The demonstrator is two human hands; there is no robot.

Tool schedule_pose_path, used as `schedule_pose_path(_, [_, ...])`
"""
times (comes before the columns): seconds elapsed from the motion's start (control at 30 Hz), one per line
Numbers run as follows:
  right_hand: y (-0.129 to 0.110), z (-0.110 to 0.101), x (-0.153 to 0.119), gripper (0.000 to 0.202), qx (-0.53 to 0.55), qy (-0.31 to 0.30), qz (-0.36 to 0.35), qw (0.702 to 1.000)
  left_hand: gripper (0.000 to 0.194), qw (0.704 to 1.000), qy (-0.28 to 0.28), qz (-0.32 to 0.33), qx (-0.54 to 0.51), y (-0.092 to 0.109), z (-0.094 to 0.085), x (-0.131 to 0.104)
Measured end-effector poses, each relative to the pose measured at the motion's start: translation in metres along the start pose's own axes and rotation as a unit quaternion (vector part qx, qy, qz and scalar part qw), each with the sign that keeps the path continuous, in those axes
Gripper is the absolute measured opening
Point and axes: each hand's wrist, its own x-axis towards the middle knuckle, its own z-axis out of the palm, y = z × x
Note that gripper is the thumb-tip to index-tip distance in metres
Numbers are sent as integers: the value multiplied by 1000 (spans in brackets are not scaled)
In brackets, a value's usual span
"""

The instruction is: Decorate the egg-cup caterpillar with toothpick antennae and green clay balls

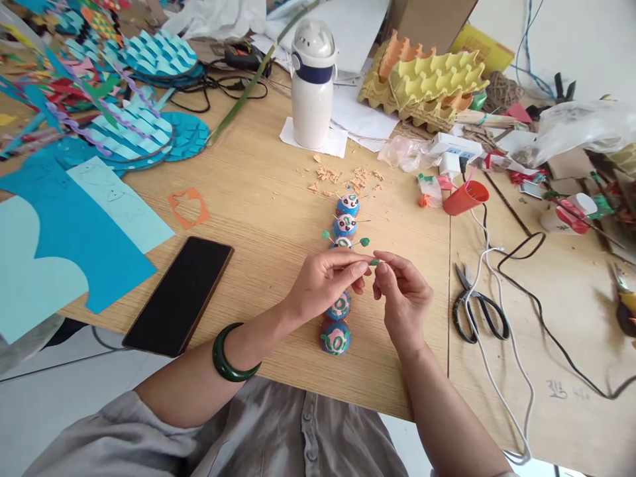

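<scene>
My left hand and my right hand meet above the table, fingertips pinched around a small green clay piece. Beneath them runs a row of blue balls with pink tops and green ring shapes. The nearest ball and the farthest ball show at its ends; my hands cover part of the middle. Thin sticks poke out sideways from the far balls. On one ball, partly hidden behind my left hand, the sticks end in green blobs.
A black phone lies left beside blue paper. Right are scissors, cables and a red cup. Behind stand a white bottle and egg cartons. Orange scraps lie past the balls.
</scene>
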Motion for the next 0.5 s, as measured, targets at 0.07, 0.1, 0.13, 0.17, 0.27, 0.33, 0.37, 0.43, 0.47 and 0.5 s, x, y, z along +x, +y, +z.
schedule_pose_path(0.07, [2, -1, 0, 14, -47, 13, -37, 998, 21, 997, 4, 48, 66, 0, 1, -2])
schedule_pose_path(0.1, [3, -1, 0, 12, -72, 21, -63, 995, 20, 993, 9, 73, 97, 0, 1, -2])
schedule_pose_path(0.13, [4, -2, 0, 11, -97, 25, -90, 991, 20, 988, 14, 95, 124, -1, 1, -3])
schedule_pose_path(0.17, [5, -3, 0, 12, -119, 25, -116, 986, 19, 983, 17, 113, 146, -1, 1, -3])
schedule_pose_path(0.27, [5, -5, 1, 18, -179, -1, -186, 966, 18, 971, 27, 148, 188, -2, 1, -3])
schedule_pose_path(0.33, [5, -7, 2, 21, -215, -16, -228, 949, 18, 966, 36, 159, 200, -2, 0, -2])
schedule_pose_path(0.37, [4, -7, 2, 22, -228, -19, -250, 941, 18, 965, 41, 162, 202, -2, 0, -2])
schedule_pose_path(0.43, [5, -7, 3, 26, -248, -22, -285, 926, 18, 965, 47, 162, 201, -3, -1, -2])
schedule_pose_path(0.47, [6, -6, 3, 28, -255, -20, -300, 919, 18, 966, 48, 160, 198, -3, -1, -2])
schedule_pose_path(0.5, [7, -6, 4, 28, -260, -16, -314, 913, 18, 966, 49, 158, 196, -4, -1, -2])
